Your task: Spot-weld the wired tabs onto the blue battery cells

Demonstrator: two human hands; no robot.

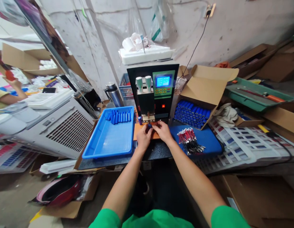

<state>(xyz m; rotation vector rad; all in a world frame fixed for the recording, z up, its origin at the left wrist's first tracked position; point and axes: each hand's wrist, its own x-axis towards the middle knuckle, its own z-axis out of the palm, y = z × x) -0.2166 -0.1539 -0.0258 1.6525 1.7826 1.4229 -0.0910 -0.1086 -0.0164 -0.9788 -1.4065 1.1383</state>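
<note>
A blue cylindrical battery cell [149, 125] sits under the electrode tips of a black spot welder [147, 103], above an orange pad [137, 128]. My left hand [144, 136] is closed, pinching the cell from the left. My right hand [162, 130] reaches in from the other side with fingers pinched together by the cell. A tiny pale spot shows at its fingers; what they grip is too small to tell. Another blue cell [140, 120] stands upright left of the electrodes. Red and black wire leads [190, 139] lie bundled on a blue case [212, 146] to the right.
A blue tray [109, 142] with a row of cells is at left, beside a steel flask [114, 95]. Behind the leads stands an open carton [206, 90] packed with blue cells. Further right are a green tray [253, 96] and white crates [232, 145]. Another person's arm [15, 91] shows far left.
</note>
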